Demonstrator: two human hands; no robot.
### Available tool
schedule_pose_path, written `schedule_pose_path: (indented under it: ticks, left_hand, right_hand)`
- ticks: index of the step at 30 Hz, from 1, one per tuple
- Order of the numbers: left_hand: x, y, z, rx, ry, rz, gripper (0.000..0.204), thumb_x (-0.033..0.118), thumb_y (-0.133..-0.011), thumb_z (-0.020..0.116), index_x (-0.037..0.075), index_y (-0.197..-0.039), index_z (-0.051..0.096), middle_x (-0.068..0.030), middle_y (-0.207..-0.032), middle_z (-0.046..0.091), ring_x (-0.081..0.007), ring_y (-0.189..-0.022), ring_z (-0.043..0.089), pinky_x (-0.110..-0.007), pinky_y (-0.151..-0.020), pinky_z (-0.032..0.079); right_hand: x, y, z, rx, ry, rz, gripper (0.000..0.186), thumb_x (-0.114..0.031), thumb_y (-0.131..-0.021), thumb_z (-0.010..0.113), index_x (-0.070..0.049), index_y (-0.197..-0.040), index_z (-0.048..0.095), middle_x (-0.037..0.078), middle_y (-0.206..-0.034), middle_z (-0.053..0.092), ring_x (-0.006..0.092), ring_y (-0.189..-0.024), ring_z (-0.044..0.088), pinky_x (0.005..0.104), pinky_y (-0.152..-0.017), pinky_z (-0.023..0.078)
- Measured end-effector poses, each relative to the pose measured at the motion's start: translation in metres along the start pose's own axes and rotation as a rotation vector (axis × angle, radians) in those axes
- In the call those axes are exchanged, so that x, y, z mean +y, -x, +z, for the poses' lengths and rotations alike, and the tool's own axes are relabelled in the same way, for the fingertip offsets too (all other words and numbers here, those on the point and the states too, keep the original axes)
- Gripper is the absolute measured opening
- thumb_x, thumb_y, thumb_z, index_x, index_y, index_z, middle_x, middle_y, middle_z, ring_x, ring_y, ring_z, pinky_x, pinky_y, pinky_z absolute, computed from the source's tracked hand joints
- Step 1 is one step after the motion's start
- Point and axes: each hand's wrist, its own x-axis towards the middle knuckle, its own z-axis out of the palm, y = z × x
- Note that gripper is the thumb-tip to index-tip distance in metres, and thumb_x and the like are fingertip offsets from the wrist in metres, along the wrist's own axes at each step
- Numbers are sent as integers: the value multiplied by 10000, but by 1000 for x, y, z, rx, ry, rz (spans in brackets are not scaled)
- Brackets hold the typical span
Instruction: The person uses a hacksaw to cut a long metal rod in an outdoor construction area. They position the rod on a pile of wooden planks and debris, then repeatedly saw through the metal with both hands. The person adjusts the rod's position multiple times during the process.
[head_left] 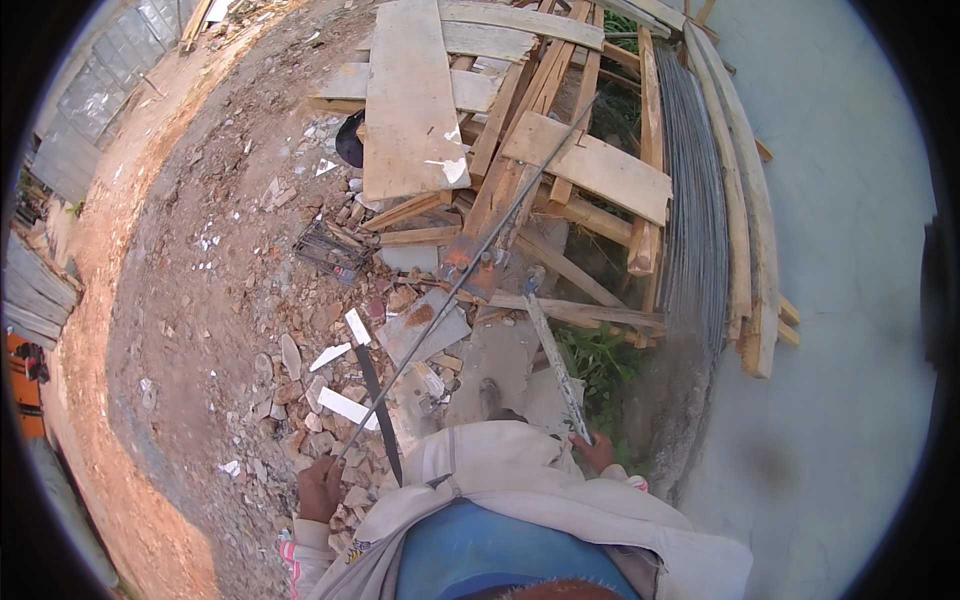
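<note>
My left hand (320,488), low on the left, is closed round the near end of a long thin steel rod (412,352). The rod slants up to the right, over an orange, rust-stained metal tool (474,266), and its far part crosses the planks. On the right, my right hand (597,453) grips the lower end of a scuffed grey-white lever bar (556,360). This bar's upper end lies close to the orange tool; whether the two are joined I cannot tell. A timber beam (492,215) runs away from me behind the tool.
Planks and boards (410,100) are piled ahead. A bundle of thin steel rods (692,200) lies on the right beside a pale wall (840,220). Broken rubble (300,400), white strips and a black crate (330,250) lie left. Green plants (600,370) grow near my right hand.
</note>
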Motion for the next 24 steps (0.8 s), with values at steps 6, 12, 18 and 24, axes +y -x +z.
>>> schedule_pose_path:
  ticks: [6,12,18,24]
  left_hand:
    - [-25,-20,-11,-20,112,71,151,138,-938,649,3,-887,690,-106,-618,557,-174,-557,516,-336,-553,426]
    - [-24,-33,-28,-111,69,87,165,161,-957,638,16,-933,712,-94,-634,585,-157,-568,519,-329,-564,440]
    - [-37,-33,-22,-69,22,153,207,228,-949,648,41,-980,732,-154,-664,635,-312,-575,611,-395,-577,476]
    - [-26,-24,-15,93,-84,223,172,225,-924,660,62,-879,696,-168,-662,629,-368,-609,628,-452,-565,481]
  right_hand:
    - [-6,62,15,132,-322,-3,268,-297,-854,775,-79,-862,619,-39,-573,499,88,-426,434,272,-398,352]
    - [-34,122,22,189,-393,-105,240,-238,-881,744,-78,-840,571,-35,-632,501,66,-493,450,249,-433,363]
    - [-60,135,44,257,-297,-428,235,-212,-888,730,-51,-897,558,-23,-693,526,57,-552,475,247,-476,382]
    - [-105,176,58,3,-308,-248,219,-213,-903,716,-37,-923,588,-6,-592,527,84,-482,499,255,-445,383]
